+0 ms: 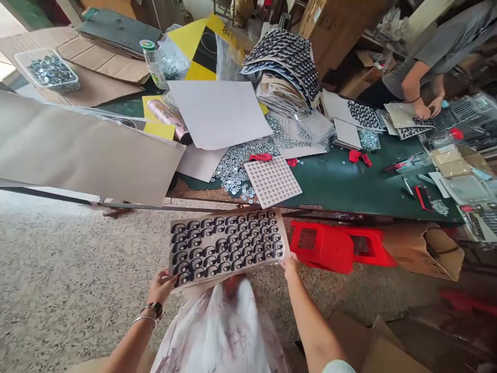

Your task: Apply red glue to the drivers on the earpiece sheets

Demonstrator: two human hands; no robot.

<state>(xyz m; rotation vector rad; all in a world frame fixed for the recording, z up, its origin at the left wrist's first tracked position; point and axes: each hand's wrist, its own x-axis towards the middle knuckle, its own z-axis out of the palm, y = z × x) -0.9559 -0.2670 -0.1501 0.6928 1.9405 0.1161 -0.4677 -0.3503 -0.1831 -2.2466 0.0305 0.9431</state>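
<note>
A cardboard sheet covered with rows of dark curved pieces is held flat over my lap. My left hand grips its lower left corner, fingers closed on the edge. At its lower right edge, my right hand is closed on it too. One spot in the upper left of the rows shows bare cardboard. Just beyond the sheet, at the table's front edge, lies a white board with a grid of small dots. Loose metal washers are heaped beside that board.
The green table runs across in front of me. A large pale sheet overhangs its left edge. Red plastic stools and a cardboard box stand on the floor at right. A co-worker's hands handle cards at the far right.
</note>
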